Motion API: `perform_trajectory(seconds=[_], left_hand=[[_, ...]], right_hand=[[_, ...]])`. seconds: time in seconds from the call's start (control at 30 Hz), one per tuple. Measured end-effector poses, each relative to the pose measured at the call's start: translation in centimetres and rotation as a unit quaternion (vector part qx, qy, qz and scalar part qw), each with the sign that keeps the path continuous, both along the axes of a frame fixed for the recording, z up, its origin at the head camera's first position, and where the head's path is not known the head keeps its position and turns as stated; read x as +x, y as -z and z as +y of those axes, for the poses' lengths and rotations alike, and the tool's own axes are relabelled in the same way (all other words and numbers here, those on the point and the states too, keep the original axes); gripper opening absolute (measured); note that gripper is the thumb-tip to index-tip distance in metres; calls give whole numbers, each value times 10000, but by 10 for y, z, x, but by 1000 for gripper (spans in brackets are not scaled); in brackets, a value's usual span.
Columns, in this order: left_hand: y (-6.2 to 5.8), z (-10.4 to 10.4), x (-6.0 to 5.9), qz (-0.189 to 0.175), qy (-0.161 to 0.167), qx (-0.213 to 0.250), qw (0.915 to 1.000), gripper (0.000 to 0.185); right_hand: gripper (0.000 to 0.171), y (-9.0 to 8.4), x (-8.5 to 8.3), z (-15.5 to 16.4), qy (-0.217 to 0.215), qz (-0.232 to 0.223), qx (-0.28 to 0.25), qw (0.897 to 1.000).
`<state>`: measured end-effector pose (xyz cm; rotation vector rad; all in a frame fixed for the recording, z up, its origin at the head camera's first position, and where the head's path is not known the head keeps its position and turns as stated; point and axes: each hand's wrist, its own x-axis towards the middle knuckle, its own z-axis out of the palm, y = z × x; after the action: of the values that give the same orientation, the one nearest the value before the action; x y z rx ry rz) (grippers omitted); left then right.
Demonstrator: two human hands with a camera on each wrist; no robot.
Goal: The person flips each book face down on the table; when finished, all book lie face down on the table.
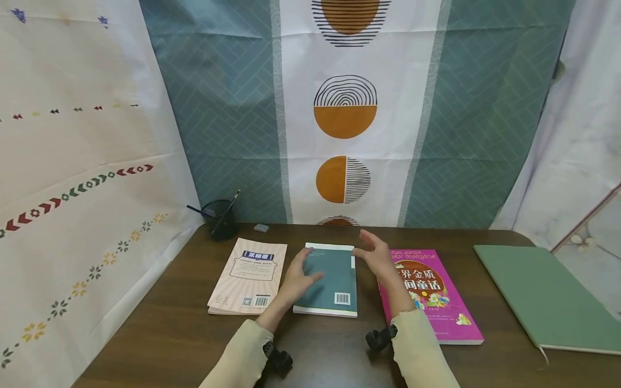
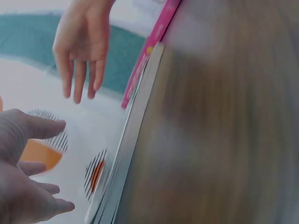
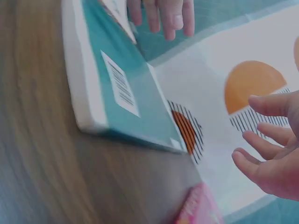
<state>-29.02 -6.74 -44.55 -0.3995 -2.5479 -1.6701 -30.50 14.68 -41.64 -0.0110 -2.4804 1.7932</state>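
— Where do the hands stand?

— The left hand [image 1: 297, 277] lies with relaxed fingers on the teal book's [image 1: 335, 285] left edge; the right hand [image 1: 374, 257] hovers open just beside its right edge. Neither has a grip on it yet.

— So how far along?

— Barely begun, I'd judge: the book lies flat and closed on the bench [image 1: 170, 328], between the peach book [image 1: 245, 275] and the pink book [image 1: 436, 302].

— Its look?

— Back cover up, white barcode label [image 1: 342, 298], thick white page block.

Teal book [image 1: 330, 280] flat, barcode up
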Motion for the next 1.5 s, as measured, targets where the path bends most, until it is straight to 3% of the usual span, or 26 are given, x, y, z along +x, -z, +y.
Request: perform_trajectory(seconds=[0.23,0.43,0.73,0.9,1.07,1.27,1.5], left_hand=[[-2,47,10,-255,620,384,9970,74],[1,86,18,-363,875,359,9949,78],[7,128,33,-323,1210,291,9917,89],[16,138,41,-651,1223,309,9899,94],[23,137,43,-892,1305,567,9858,95],[26,138,45,-808,876,368,9922,90],[24,140,49,-1046,568,351,9923,79]], right_hand=[[63,-12,8,47,123,-318,-172,9993],[67,-20,17,87,349,-407,-94,9985],[69,-2,20,136,806,-596,420,9941],[70,7,25,158,806,-671,558,9929],[70,14,27,171,411,-781,563,9945],[70,26,26,173,185,-992,415,9940],[69,36,27,171,306,-1150,310,9924]])
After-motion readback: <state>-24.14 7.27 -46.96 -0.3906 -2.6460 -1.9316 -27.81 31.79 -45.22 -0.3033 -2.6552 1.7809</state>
